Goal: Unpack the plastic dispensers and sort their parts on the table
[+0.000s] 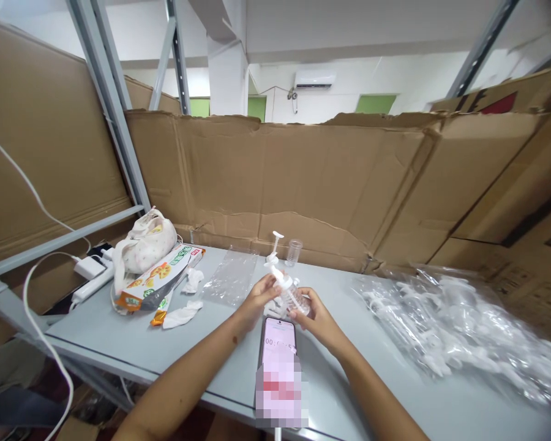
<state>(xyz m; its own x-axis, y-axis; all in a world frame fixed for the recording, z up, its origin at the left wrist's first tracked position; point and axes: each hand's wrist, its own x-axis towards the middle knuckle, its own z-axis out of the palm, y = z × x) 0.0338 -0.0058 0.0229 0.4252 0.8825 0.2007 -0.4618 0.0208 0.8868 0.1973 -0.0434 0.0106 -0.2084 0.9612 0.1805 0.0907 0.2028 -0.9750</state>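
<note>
Grey tabletop (pixel 337 286) beneath; clear bottle (pixel 296 298) held between left hand (pixel 259 293) and right hand (pixel 317 316).

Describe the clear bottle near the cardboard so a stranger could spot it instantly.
Find the cardboard wall behind the grey table. Just before it, beyond the left hand and right hand, stands a small clear bottle. Unlike the held bottle, it is untouched and has nothing white on top.

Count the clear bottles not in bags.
2: the held bottle between the left hand and right hand; the standing bottle behind, near the cardboard. Hands may hide others.
</note>
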